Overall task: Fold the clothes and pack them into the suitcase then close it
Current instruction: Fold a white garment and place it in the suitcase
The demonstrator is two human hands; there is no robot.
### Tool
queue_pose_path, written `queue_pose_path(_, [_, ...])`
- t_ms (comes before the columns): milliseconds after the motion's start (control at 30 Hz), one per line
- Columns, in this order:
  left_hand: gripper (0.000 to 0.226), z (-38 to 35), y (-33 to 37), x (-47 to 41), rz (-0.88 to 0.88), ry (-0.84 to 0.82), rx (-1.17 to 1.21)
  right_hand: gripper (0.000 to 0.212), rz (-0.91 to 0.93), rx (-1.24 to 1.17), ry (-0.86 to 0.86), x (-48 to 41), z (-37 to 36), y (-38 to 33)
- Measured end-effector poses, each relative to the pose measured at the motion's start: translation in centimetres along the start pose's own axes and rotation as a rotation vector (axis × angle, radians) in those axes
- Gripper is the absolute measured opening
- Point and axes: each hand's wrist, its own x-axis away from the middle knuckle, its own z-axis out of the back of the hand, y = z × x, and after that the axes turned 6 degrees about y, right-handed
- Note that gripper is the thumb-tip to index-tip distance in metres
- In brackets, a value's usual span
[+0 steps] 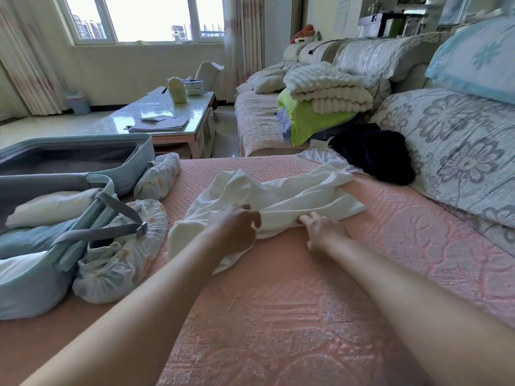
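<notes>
A crumpled white garment [281,199] lies on the pink quilted seat cover [278,302]. My left hand [237,227] grips its near edge with curled fingers. My right hand [323,229] pinches the same near edge a little to the right. At the left stands an open light blue suitcase [33,280]; folded white and blue clothes [47,207] lie in its near half under grey straps, and its lid [83,160] lies open behind. A dark garment [376,154] and another white one [320,157] lie farther back on the seat.
Two patterned fabric bundles [122,252] [158,176] lie beside the suitcase. A stack of folded blankets [326,90] over a lime green item sits on the sofa behind. Floral back cushions [459,151] line the right side. A glass coffee table [167,115] stands beyond the suitcase.
</notes>
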Motion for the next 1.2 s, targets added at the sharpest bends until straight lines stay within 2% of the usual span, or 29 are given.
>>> queue_pose_path(67, [0.04,-1.3,0.8,-0.1,-0.071,-0.115,-0.187,0.054,0.025,0.009,0.078,-0.8,-0.7,0.0])
queue_pose_path(133, [0.049,-3.0,-0.4,-0.2,-0.052,-0.143,-0.277,0.052,0.061,0.043,0.155,-1.7,-1.4,0.1])
queue_pose_path(167, [0.047,-3.4,-1.3,-0.4,-0.043,-0.119,-0.231,0.051,0.07,0.07,0.173,-2.2,-1.7,0.1])
queue_pose_path(267, [0.04,-3.6,-3.2,-0.7,-0.005,-0.063,0.108,0.045,0.083,0.156,0.216,-3.5,-2.4,-0.1])
queue_pose_path(367, [0.039,-2.1,-3.5,-0.9,-0.007,0.123,0.21,0.036,0.065,0.165,0.291,-4.7,-2.9,-0.4])
queue_pose_path(433, [0.031,-0.5,-3.6,-0.8,-0.018,0.213,0.235,0.025,0.058,0.067,0.385,-5.1,-2.7,-0.8])
queue_pose_path(500, [0.034,0.9,-4.2,-0.3,-0.026,0.271,0.293,0.016,0.049,-0.072,0.448,-5.1,-1.7,-1.0])
queue_pose_path(600, [0.034,2.1,-6.1,0.4,-0.025,0.39,0.445,0.027,-0.013,-0.339,0.392,-4.5,0.3,-0.9])
queue_pose_path(667, [0.036,2.9,-7.2,1.1,-0.025,0.489,0.426,0.035,-0.001,-0.587,0.277,-3.5,2.3,-0.9])
queue_pose_path(767, [0.031,4.0,-8.3,1.6,0.023,0.592,0.248,0.036,0.05,-0.595,0.098,-2.3,5.7,-1.0])
queue_pose_path(800, [0.027,4.0,-8.4,1.7,0.101,0.537,0.132,0.031,0.051,-0.597,0.09,-1.9,6.4,-0.9])
queue_pose_path(867, [0.02,3.5,-7.5,1.9,0.287,0.29,-0.183,0.01,0.027,-0.675,0.197,-1.3,6.9,-0.7])
queue_pose_path(900, [0.022,3.2,-6.6,1.9,0.336,0.186,-0.28,0.009,-0.03,-0.631,0.26,-1.3,6.5,-0.4])
queue_pose_path(933, [0.026,2.9,-5.5,2.0,0.344,0.137,-0.301,0.019,-0.058,-0.481,0.305,-1.3,6.0,-0.2])
queue_pose_path(1000, [0.031,2.1,-3.0,1.6,0.224,0.178,-0.211,0.04,-0.021,-0.119,0.352,-1.0,4.3,0.3])
queue_pose_path(1033, [0.032,1.7,-1.6,1.4,0.105,0.233,-0.124,0.042,0.02,-0.034,0.399,-0.9,3.8,0.4])
queue_pose_path(1100, [0.03,1.1,1.4,0.9,-0.105,0.249,0.108,0.026,0.09,-0.054,0.402,-0.4,3.2,0.3])
queue_pose_path(1133, [0.028,0.5,2.5,0.7,-0.163,0.169,0.184,0.016,0.1,-0.115,0.346,0.0,3.3,0.2])
queue_pose_path(1200, [0.033,-1.2,4.1,0.5,-0.217,-0.021,0.1,0.006,0.07,-0.155,0.157,0.3,3.0,-0.1])
